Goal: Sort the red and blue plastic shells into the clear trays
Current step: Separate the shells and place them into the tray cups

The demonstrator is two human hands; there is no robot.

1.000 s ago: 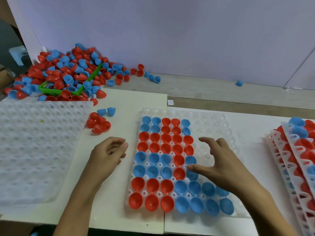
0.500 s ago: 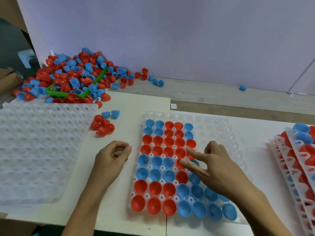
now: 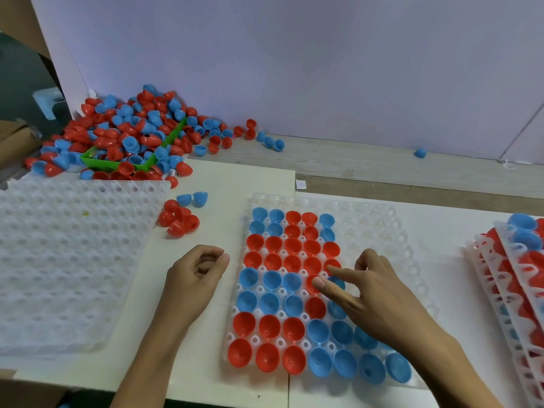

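Under right hand (image 3: 379,301) thumb: red shell (image 3: 312,285) in tray (image 3: 368,219).

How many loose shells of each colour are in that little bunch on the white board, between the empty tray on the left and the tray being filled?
Red shells: 5
Blue shells: 2
Total: 7

A plain lilac wall (image 3: 309,69) runs behind the worktop (image 3: 241,178), evenly lit with no hard shadows. The worktop's white boards sit on pale, worn wood (image 3: 368,169) that shows as a strip along the wall's foot. At far left, past the wall's edge, lies a darker space with brown cardboard (image 3: 14,142) and a pale blue fixture (image 3: 50,100).
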